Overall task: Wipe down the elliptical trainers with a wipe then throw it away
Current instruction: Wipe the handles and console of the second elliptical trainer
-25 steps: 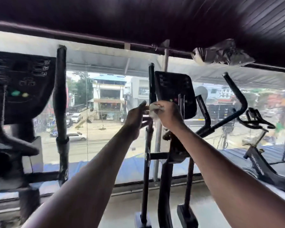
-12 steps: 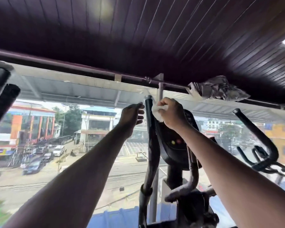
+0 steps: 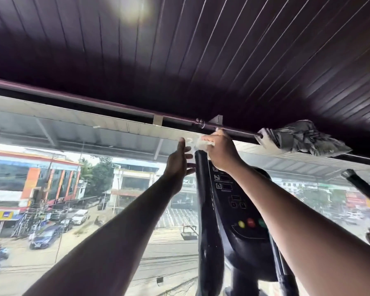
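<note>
Both my arms stretched up and forward, my right hand curled, fingers clamped round a wipe, wrist bent slightly down, my left hand just beside it, fingers straight, palm turned toward the right.

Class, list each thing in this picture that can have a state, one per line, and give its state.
Wipe: crumpled, pressed on the handle's top.
Right hand: grips the wipe.
Left hand: fingers straight, beside the handle, holding nothing.
Elliptical handle: upright.
Console: screens dark.
Grey cloth: bunched on the rail.
</note>
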